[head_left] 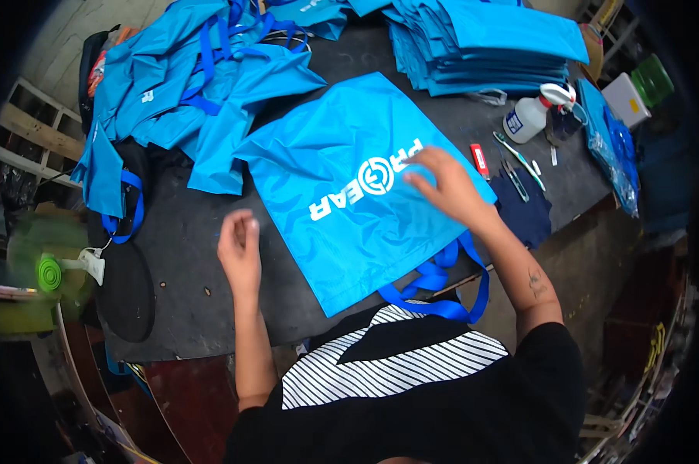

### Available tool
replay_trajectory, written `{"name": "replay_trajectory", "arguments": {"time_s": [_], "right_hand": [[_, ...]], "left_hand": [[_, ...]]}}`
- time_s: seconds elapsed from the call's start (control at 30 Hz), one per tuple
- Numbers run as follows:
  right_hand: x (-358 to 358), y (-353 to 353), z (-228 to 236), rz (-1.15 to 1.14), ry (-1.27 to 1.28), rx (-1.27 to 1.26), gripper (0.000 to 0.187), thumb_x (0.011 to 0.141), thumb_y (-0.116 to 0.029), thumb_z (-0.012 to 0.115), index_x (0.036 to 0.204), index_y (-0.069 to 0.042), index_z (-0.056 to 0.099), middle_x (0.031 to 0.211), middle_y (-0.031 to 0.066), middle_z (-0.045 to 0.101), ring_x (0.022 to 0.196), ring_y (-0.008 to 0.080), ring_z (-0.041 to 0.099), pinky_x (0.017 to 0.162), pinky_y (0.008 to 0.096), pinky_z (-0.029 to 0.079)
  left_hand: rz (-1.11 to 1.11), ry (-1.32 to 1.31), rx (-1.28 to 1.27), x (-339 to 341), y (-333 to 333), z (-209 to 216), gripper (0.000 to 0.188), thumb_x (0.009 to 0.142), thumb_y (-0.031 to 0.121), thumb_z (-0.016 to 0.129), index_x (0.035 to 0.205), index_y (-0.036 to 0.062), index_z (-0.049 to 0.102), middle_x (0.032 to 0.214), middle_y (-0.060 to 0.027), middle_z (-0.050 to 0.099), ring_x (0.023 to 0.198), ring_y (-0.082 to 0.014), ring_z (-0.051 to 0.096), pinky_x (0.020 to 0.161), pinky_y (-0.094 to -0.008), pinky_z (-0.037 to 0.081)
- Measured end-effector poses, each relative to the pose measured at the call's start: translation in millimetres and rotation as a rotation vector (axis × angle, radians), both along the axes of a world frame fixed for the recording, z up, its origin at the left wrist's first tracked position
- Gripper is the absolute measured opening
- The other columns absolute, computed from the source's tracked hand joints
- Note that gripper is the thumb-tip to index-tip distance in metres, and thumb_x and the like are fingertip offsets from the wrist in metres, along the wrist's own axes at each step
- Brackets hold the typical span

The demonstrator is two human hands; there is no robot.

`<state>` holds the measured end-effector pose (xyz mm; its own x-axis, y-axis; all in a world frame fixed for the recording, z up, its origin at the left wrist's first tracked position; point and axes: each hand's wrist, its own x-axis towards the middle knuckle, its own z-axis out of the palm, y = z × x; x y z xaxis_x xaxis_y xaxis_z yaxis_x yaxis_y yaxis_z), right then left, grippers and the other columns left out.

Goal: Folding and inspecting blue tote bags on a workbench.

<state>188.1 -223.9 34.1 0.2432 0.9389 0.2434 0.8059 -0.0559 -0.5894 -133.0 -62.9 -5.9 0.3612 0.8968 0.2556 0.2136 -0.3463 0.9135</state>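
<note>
The right hand (446, 185), its grip released and fingers parted, is over the flat, shiny bright-blue fabric bag (318, 259) with white print; contact is unclear. The left hand (241, 243), loosely curled and likewise released, is near the bag's left side. The bag lies at the black worktop's (202, 317) near edge, its royal-blue straps (442, 308) overhanging. Toward the right edge stands a white plastic spray bottle (523, 122), contents unclear.
</note>
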Motion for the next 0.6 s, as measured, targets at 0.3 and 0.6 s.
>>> {"name": "replay_trajectory", "arguments": {"time_s": [0.3,0.6], "right_hand": [[125,175,-77,-0.343,-0.144,0.366,0.035,0.081,-0.023,0.068,0.106,0.001,0.062,0.099,0.0159,0.062,0.089,0.0274,0.061,0.076,0.0358,0.048],[125,186,-13,-0.168,0.785,-0.235,0.014,0.077,-0.017,0.074,0.076,-0.007,0.065,0.06,0.001,0.054,0.053,0.0115,0.045,0.048,0.0275,0.034]], "left_hand": [[0.065,0.226,0.154,75,103,25,0.043,0.08,-0.001,0.066,0.121,0.0022,0.054,0.082,-0.0051,0.058,0.07,-0.011,0.054,0.063,-0.0253,0.045],[-0.342,-0.26,-0.089,21,99,105,0.041,0.074,-0.002,0.07,0.114,-0.0007,0.061,0.09,-0.0022,0.062,0.082,-0.0064,0.056,0.074,-0.0193,0.043]]}}
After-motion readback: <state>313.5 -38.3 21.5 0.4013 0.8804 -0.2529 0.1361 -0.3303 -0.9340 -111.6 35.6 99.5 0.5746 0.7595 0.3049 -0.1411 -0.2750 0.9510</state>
